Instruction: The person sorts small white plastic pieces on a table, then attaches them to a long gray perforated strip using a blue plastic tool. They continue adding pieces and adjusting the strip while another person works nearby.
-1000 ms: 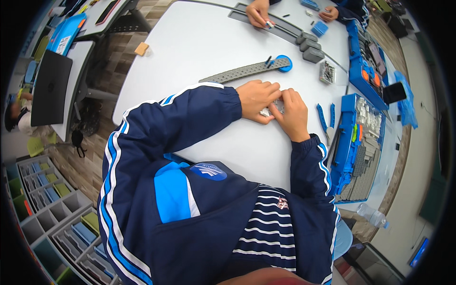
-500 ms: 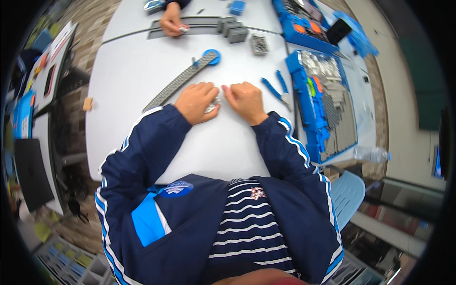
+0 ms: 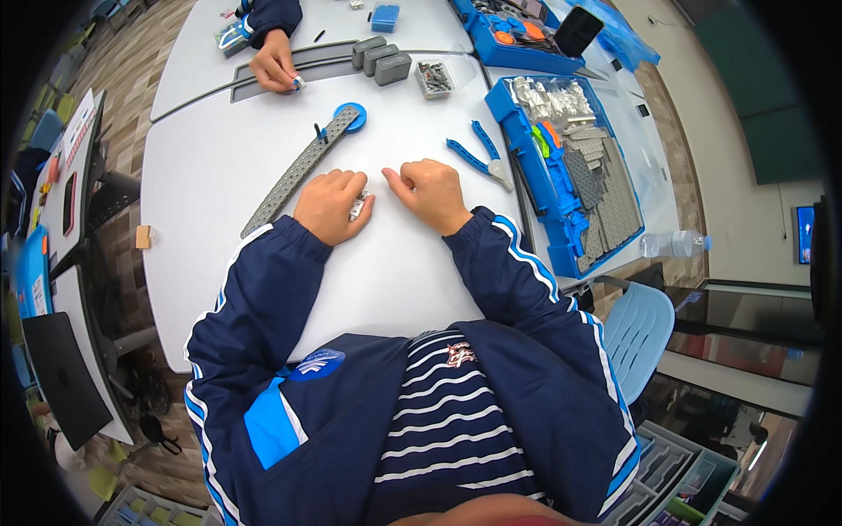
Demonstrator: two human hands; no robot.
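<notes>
**Grey and white small part under the left fingers**

Grey-white, the small part [image 3: 359, 207] lies on the white table [image 3: 219, 175] at centre frame, pinched under the curled fingertips of the left hand [image 3: 329, 206]. That hand is closed narrowly on the part, knuckles up, wrist flat to the table, sleeve running down to the lower left.

The right hand [image 3: 430, 195] rests just beside it, apart from the part, thumb pointing left toward it and fingers loosely curled; it holds nothing that shows.

To handle such a tiny piece well, I judge it best to keep both wrists planted on the table, grip with fingertips only, and turn the part so its face shows before pressing anything on.

Above and left of the hands a long grey perforated strip [image 3: 298, 171] with a blue disc [image 3: 354, 115] at its upper end lies slanted. Blue pliers [image 3: 478, 158] sit to the right, near a blue parts tray [image 3: 570, 175]. At upper left another person's hand [image 3: 274, 63] works separately.
</notes>
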